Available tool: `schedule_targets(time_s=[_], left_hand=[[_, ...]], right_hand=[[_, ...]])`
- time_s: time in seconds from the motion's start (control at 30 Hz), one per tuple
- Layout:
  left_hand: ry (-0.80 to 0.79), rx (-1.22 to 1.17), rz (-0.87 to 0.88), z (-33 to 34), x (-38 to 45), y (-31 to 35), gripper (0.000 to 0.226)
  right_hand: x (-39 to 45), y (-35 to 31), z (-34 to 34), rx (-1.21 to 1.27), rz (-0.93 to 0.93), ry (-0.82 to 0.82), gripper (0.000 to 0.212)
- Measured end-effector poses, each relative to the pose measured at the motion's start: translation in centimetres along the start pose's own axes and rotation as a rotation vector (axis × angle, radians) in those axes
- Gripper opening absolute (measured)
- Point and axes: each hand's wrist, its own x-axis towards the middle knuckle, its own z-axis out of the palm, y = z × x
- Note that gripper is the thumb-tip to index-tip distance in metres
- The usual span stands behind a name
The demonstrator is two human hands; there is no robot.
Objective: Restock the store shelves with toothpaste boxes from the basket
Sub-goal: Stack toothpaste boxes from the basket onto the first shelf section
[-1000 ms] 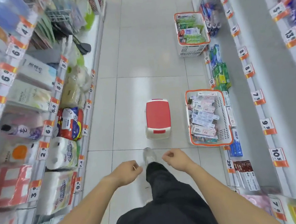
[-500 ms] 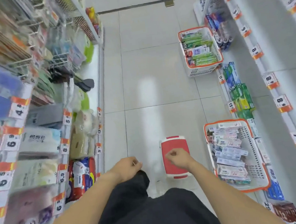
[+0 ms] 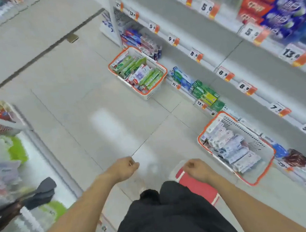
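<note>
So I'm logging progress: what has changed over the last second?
The person walked forward and the view swung right; the red stool now sits under the right hand, the near basket beside it. Both hands, left hand included, stayed curled and empty. Baskets stayed put.

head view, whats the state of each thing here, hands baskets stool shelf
left hand: fingers curled, holding nothing
right hand: fingers curled, holding nothing
near basket: on the floor by the shelf, full of pale toothpaste boxes
far basket: on the floor, full of mostly green boxes
red stool: on the floor, partly hidden under the right arm
bottom shelf: partly stocked, green boxes
</note>
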Motion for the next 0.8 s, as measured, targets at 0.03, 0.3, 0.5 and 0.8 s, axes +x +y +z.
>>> schedule_targets(time_s=[0.03, 0.3, 0.5, 0.8], left_hand=[[-0.003, 0.039, 0.027, -2.2, 1.6, 1.2, 0.031], [-0.129, 0.238, 0.314, -9.6, 11.2, 14.2, 0.026], [-0.267, 0.429, 0.415, -11.5, 16.5, 21.1, 0.029], [-0.528, 0.678, 0.606, -11.1, 23.2, 34.9, 0.024]], right_hand=[[0.1, -0.5, -0.2, 0.047, 0.020, 0.033, 0.019], [3.6, -1.8, -2.4, 0.194, 0.188, 0.135, 0.028], [8.6, -3.1, -7.7, 0.332, 0.255, 0.232, 0.038], [9.4, -3.4, -16.3, 0.653, 0.374, 0.437, 0.034]])
